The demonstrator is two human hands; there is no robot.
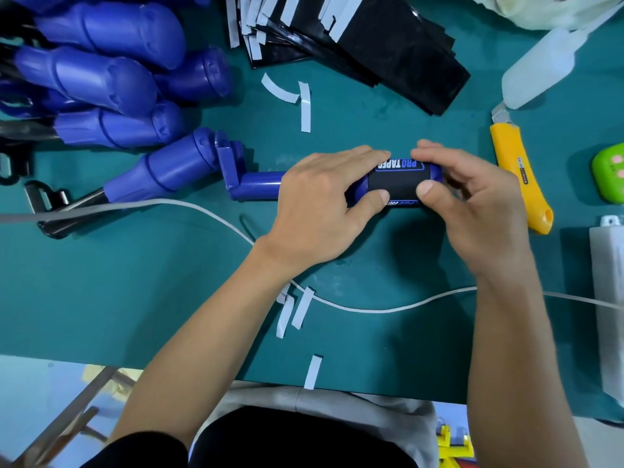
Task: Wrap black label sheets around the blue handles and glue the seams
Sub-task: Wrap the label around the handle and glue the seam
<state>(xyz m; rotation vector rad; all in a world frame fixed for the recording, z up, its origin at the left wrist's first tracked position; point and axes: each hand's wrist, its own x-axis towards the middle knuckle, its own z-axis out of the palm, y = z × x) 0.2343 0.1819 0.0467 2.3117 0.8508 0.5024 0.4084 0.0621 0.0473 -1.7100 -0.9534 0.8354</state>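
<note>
A blue handle [260,189] lies across the middle of the green table [135,282]. A black label sheet [400,184] with "PRO TAPER" print is wrapped around its right end. My left hand [324,204] grips the handle from the left, fingers over the top and thumb on the near side of the label. My right hand [472,204] holds the right end, fingertips on the label's far edge and thumb pressing its front. A stack of black label sheets [388,52] lies at the back. A white squeeze bottle [540,72] lies at the back right.
Several blue-handled tools [111,79] are piled at the left. A yellow utility knife [520,177], a green object [609,173] and a white box [607,298] sit at the right. A white cable [371,309] crosses the table under my arms. White backing strips [304,106] are scattered about.
</note>
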